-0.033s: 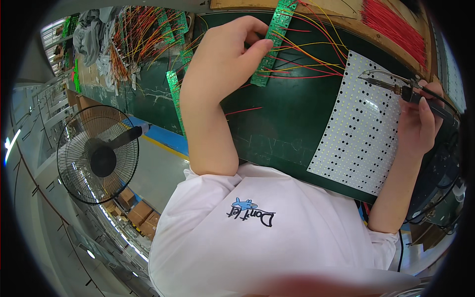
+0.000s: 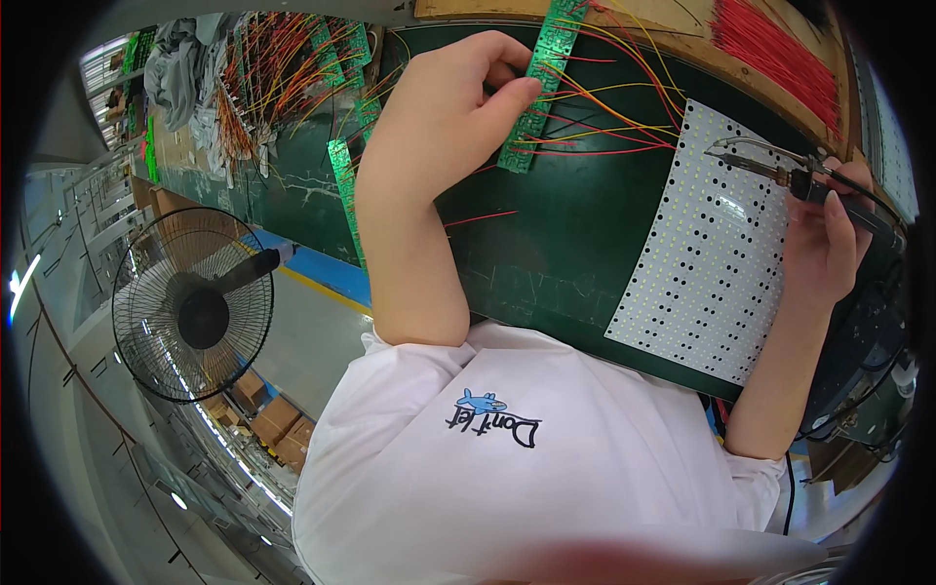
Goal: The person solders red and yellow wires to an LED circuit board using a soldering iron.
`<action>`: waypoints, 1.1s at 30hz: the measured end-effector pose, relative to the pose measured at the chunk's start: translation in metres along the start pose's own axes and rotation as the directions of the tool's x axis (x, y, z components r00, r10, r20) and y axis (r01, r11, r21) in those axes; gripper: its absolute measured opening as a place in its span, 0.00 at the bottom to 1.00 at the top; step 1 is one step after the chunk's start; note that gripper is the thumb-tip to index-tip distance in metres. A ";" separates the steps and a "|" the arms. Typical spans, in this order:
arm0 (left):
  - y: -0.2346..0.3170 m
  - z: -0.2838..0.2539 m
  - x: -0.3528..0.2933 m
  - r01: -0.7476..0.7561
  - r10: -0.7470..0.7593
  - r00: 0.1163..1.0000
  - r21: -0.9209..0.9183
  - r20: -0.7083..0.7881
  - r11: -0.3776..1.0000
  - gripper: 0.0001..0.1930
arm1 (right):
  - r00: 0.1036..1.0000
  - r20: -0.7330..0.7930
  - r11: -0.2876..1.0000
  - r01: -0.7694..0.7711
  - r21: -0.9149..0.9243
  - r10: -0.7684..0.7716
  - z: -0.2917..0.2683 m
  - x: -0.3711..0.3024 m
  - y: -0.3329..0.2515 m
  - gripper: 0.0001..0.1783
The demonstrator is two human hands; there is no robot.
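Lettering (image 2: 499, 427) in black beside a small blue animal drawing (image 2: 481, 401), across the white shirt (image 2: 546, 497). White dotted panel (image 2: 707, 253) near the right end of the surface (image 2: 551, 263); over it, soldering iron (image 2: 803, 185) gripped by the right hand (image 2: 824, 244), fingers curled around. Toward the far edge, wired green circuit board (image 2: 529, 135), shifted slightly nearer and rightward since the earlier frame, side pinched by the left hand (image 2: 439, 117), fingers nearly closed.

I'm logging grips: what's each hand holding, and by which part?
Left hand: green circuit board, by its left edge. Right hand: soldering iron, by its black handle.
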State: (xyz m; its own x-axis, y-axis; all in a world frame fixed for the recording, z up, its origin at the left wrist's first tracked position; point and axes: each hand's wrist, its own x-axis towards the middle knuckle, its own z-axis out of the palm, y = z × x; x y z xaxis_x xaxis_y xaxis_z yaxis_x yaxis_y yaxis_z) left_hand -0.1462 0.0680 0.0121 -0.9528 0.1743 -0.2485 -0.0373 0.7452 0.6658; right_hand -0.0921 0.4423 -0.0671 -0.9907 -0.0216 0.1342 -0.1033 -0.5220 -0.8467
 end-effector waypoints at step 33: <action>0.020 0.027 -0.006 -0.286 0.340 0.938 0.406 -0.067 0.868 0.08 | 0.998 -0.044 0.999 0.047 0.024 -0.046 0.009 0.002 -0.002 0.18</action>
State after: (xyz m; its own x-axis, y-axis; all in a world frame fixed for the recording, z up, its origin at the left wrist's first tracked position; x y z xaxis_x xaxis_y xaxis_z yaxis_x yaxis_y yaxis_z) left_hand -0.1331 0.0988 0.0076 -0.9267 0.3737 0.0405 0.3620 0.8584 0.3635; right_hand -0.0935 0.4351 -0.0604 -0.9879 0.0396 0.1499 -0.1472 -0.5431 -0.8267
